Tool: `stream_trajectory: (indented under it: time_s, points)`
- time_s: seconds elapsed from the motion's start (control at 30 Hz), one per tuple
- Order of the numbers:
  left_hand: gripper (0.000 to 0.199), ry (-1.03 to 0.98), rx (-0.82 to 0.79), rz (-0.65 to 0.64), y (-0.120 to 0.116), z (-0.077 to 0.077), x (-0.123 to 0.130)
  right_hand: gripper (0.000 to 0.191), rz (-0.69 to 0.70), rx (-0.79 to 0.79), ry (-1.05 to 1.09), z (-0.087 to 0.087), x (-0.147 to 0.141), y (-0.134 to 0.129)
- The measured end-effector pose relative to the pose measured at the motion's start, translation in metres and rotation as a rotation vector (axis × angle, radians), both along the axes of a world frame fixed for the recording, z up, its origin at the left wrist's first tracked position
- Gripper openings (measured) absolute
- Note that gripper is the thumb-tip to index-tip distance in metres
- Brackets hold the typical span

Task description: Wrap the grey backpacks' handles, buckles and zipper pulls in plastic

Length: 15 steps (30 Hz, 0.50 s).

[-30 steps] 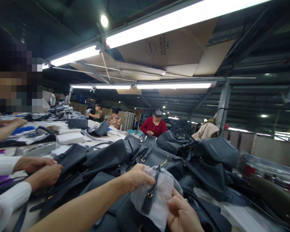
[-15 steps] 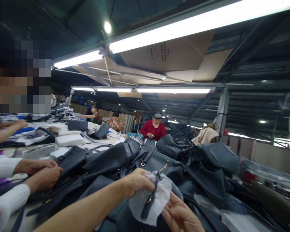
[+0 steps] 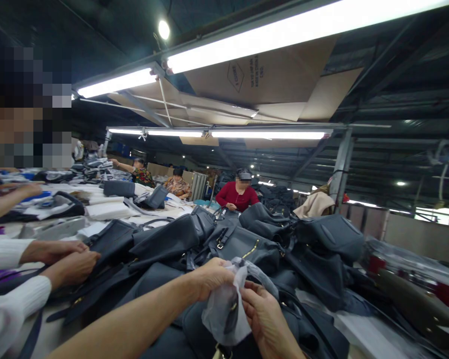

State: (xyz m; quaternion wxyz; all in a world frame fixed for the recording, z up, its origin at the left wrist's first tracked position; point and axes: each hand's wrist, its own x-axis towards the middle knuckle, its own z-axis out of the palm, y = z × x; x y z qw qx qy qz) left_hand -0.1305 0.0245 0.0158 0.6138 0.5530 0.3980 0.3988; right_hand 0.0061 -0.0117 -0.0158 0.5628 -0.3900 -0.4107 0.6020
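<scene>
A white sheet of tissue paper (image 3: 221, 319) is folded around a dark strap with a buckle, which shows only faintly through it. At the top of the wrap, my left hand (image 3: 214, 279) is closed, pinching the paper and the strap. My right hand (image 3: 264, 311) grips the sheet's right edge between thumb and fingers. Below both hands lies a dark blue-grey handbag (image 3: 194, 324), partly hidden by my forearm and the paper. Just behind them is another dark bag (image 3: 260, 252) with a gold zipper.
Several dark handbags (image 3: 164, 239) are heaped across the table. At the left, a co-worker's hands (image 3: 69, 264) in white sleeves are near a bag. A person in red (image 3: 237, 197) is at the far end. White sheets (image 3: 366, 329) lie at right, beside plastic-covered goods (image 3: 415, 259).
My right hand has moved up and brought the paper's right side over the strap, which lay exposed on it before. My left hand keeps its hold.
</scene>
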Motion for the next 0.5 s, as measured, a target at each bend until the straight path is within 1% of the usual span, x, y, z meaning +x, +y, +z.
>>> stream_trajectory:
  time_s: [0.07, 0.13, 0.17, 0.23, 0.27, 0.37, 0.43, 0.5]
  points:
    - [0.032, 0.003, -0.032, -0.033, -0.002, 0.004, -0.002, 0.044, -0.032, -0.009, -0.057, -0.003, -0.001, 0.005]
    - [0.043, 0.025, -0.035, -0.054, -0.005, 0.008, -0.004, 0.042, -0.056, -0.004, -0.066, -0.007, -0.001, 0.008]
    - [0.042, 0.043, -0.018, -0.056, -0.006, 0.009, -0.004, 0.042, -0.072, 0.012, -0.057, -0.009, -0.001, 0.009]
    - [0.029, 0.077, 0.039, -0.039, -0.008, 0.009, -0.004, 0.046, -0.094, 0.041, -0.057, -0.009, 0.0, 0.006]
    - [0.023, 0.088, 0.068, -0.026, -0.009, 0.008, -0.004, 0.05, -0.082, 0.049, -0.064, -0.008, 0.0, 0.003]
    - [0.017, 0.088, 0.125, 0.027, -0.008, 0.006, 0.0, 0.063, 0.04, 0.041, -0.076, -0.005, 0.003, -0.007]
    - [0.016, 0.075, 0.138, 0.054, -0.006, 0.005, 0.003, 0.061, 0.12, 0.049, -0.086, -0.007, 0.003, -0.014]
    - [0.015, 0.066, 0.137, 0.065, -0.004, 0.005, 0.007, 0.055, 0.182, 0.056, -0.133, -0.014, 0.004, -0.02]
